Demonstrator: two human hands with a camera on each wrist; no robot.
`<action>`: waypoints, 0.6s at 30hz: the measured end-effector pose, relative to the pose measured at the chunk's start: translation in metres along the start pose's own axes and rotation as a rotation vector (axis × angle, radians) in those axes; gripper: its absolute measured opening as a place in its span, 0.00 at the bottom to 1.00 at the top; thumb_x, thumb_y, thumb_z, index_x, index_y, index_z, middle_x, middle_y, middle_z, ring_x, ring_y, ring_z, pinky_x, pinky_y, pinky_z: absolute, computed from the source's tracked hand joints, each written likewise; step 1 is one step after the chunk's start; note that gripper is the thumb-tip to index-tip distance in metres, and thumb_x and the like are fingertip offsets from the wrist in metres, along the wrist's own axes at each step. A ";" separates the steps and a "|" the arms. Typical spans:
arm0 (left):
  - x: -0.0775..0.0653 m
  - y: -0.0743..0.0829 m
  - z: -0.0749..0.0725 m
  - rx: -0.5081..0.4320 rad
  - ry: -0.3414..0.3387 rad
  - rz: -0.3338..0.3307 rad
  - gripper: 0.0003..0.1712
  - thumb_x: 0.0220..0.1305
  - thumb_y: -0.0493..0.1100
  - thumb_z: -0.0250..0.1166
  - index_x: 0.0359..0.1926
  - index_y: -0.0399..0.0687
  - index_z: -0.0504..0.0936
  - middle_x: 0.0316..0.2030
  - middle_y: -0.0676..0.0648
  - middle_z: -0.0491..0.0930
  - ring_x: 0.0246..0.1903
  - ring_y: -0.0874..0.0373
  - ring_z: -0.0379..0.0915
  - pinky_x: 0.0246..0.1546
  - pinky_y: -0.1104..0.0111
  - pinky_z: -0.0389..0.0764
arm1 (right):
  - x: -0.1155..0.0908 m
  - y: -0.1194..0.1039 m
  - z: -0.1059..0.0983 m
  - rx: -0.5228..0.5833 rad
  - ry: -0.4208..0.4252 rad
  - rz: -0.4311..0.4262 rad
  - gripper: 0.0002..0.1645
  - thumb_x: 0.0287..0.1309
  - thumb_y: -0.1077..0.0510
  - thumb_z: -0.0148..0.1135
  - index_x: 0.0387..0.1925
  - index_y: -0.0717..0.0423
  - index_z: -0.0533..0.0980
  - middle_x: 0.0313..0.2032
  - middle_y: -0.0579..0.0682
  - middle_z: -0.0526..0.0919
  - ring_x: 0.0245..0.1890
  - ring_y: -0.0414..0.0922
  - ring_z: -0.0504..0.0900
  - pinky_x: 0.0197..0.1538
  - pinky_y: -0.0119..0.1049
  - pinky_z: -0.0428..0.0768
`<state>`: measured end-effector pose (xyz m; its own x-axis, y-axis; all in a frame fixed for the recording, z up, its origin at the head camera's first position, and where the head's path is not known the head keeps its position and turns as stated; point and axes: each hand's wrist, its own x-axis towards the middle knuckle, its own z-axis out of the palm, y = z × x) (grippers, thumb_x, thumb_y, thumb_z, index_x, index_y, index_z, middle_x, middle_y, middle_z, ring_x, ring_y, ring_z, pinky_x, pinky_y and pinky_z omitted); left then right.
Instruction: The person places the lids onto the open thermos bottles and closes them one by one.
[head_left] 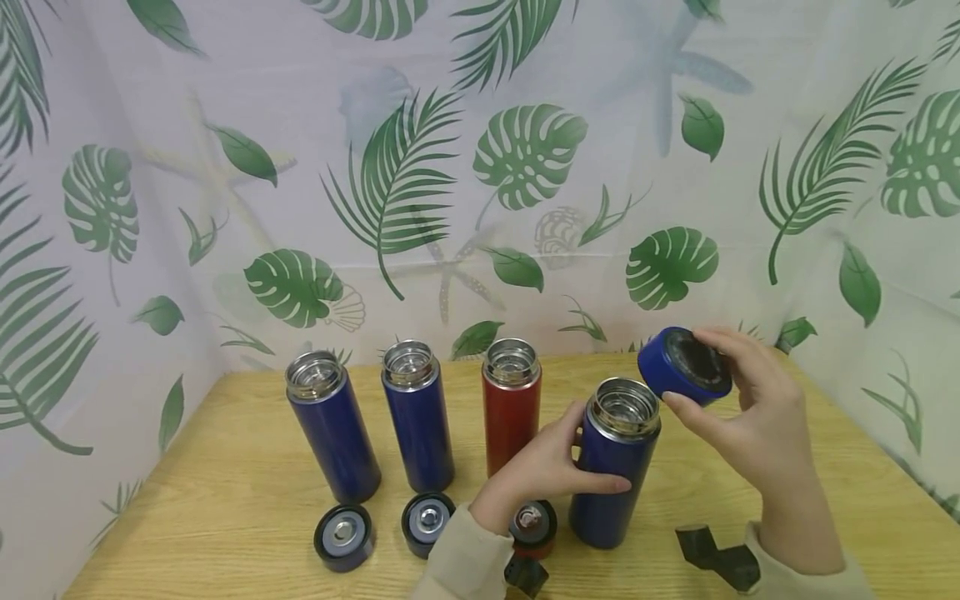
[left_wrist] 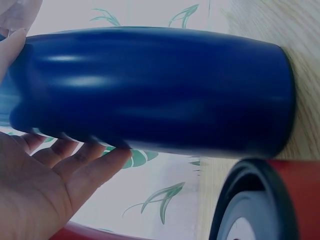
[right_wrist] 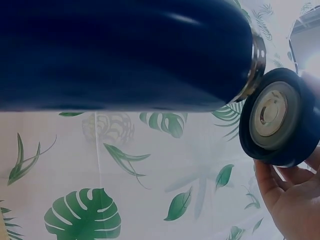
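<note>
My left hand (head_left: 551, 468) grips an uncapped blue thermos bottle (head_left: 606, 521) near its upper half, thumb across the front and fingers round the far side. The bottle stands on the table, its steel mouth facing up. In the left wrist view, the fingers (left_wrist: 95, 167) lie along the side of the blue bottle (left_wrist: 165, 95). My right hand (head_left: 768, 425) pinches the blue lid (head_left: 686, 367), tilted, just right of the bottle's mouth. The right wrist view shows the lid's underside (right_wrist: 272, 117), with a round metal centre, right beside the steel rim (right_wrist: 255, 65).
Two open blue bottles (head_left: 333, 437) and an open red bottle (head_left: 512, 408) stand to the left on the wooden table (head_left: 225, 483). Blue lids (head_left: 343, 537) lie upside down before the blue bottles. A red-sided lid (head_left: 534, 546) is partly hidden by my left wrist. Behind hangs a leaf-print cloth (head_left: 450, 208).
</note>
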<state>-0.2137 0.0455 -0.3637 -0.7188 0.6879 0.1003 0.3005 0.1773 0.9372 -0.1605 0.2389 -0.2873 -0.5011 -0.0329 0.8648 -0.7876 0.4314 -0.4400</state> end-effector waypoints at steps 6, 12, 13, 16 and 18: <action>0.000 -0.001 0.000 -0.003 -0.013 0.010 0.40 0.48 0.45 0.69 0.59 0.65 0.56 0.51 0.59 0.67 0.51 0.62 0.64 0.43 0.69 0.72 | 0.000 -0.004 0.004 -0.014 -0.045 0.013 0.37 0.23 0.78 0.69 0.46 0.73 0.70 0.46 0.59 0.73 0.45 0.40 0.73 0.45 0.22 0.71; 0.000 0.000 0.001 0.006 -0.023 0.017 0.42 0.47 0.45 0.69 0.60 0.66 0.55 0.52 0.59 0.67 0.52 0.62 0.64 0.44 0.69 0.71 | -0.001 -0.008 0.008 -0.094 -0.139 0.036 0.41 0.18 0.80 0.70 0.46 0.69 0.71 0.47 0.53 0.72 0.47 0.37 0.71 0.46 0.22 0.70; -0.001 0.000 0.001 0.006 -0.026 0.018 0.42 0.47 0.45 0.69 0.60 0.66 0.55 0.52 0.59 0.67 0.52 0.62 0.64 0.44 0.69 0.71 | -0.001 -0.007 0.009 -0.105 -0.151 0.031 0.41 0.18 0.80 0.70 0.46 0.69 0.72 0.47 0.53 0.72 0.48 0.37 0.70 0.47 0.22 0.69; -0.001 0.001 0.000 0.009 -0.031 0.023 0.42 0.47 0.45 0.69 0.60 0.66 0.55 0.52 0.59 0.67 0.51 0.62 0.64 0.44 0.69 0.71 | -0.001 -0.005 0.010 -0.124 -0.178 -0.001 0.41 0.16 0.78 0.72 0.46 0.67 0.72 0.47 0.55 0.72 0.49 0.35 0.69 0.48 0.21 0.68; -0.001 0.001 0.000 0.006 -0.036 0.028 0.43 0.48 0.44 0.69 0.61 0.66 0.55 0.52 0.59 0.67 0.51 0.63 0.64 0.44 0.69 0.71 | -0.002 -0.004 0.011 -0.139 -0.193 -0.021 0.42 0.15 0.76 0.73 0.45 0.66 0.72 0.46 0.56 0.73 0.50 0.35 0.68 0.48 0.21 0.67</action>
<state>-0.2124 0.0449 -0.3631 -0.6870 0.7177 0.1142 0.3240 0.1618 0.9321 -0.1603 0.2267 -0.2897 -0.5550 -0.2091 0.8052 -0.7485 0.5479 -0.3736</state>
